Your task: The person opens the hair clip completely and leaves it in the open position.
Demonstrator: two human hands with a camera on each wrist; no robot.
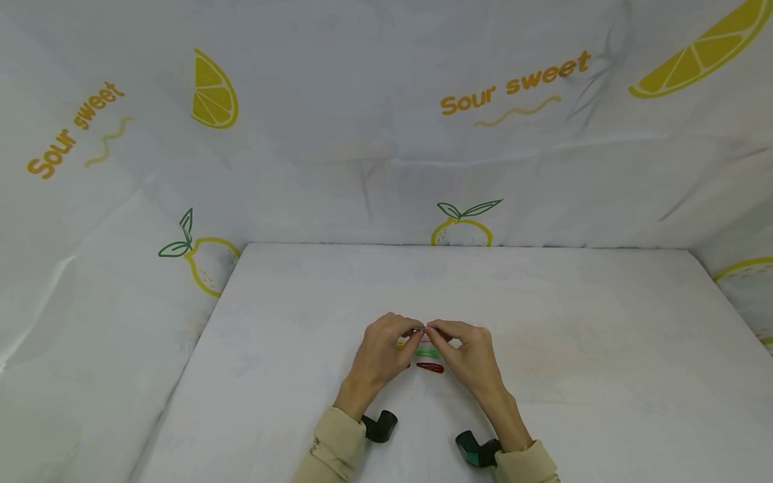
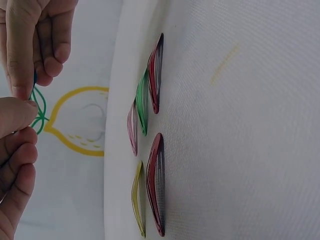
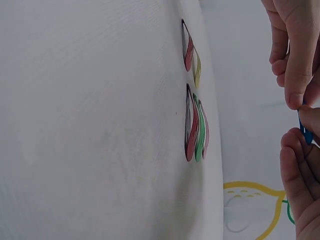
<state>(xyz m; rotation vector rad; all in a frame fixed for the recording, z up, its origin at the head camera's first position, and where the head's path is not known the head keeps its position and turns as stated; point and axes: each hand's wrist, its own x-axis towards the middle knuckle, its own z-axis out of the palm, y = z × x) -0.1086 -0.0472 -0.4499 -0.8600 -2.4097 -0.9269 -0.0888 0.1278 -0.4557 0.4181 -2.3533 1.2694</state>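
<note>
Fingertips of my left hand (image 1: 382, 352) and right hand (image 1: 468, 355) meet above the table, pinching a small blue hair clip (image 3: 307, 136) between them. Most of the clip is covered by fingers; a blue end shows best in the right wrist view. Below the hands lie several snap hair clips. On the right stand a dark red clip (image 1: 430, 367), a green clip (image 1: 427, 353) and a pink clip (image 2: 132, 127) in a close row. To their left are a yellow clip (image 2: 137, 200) and another dark red clip (image 2: 156, 185), side by side.
The white table (image 1: 272, 335) stretches out on both sides of the hands. Behind it hangs a white cloth (image 1: 338, 121) printed with lemons and lettering. Black wrist devices (image 1: 382, 426) sit at both cuffs.
</note>
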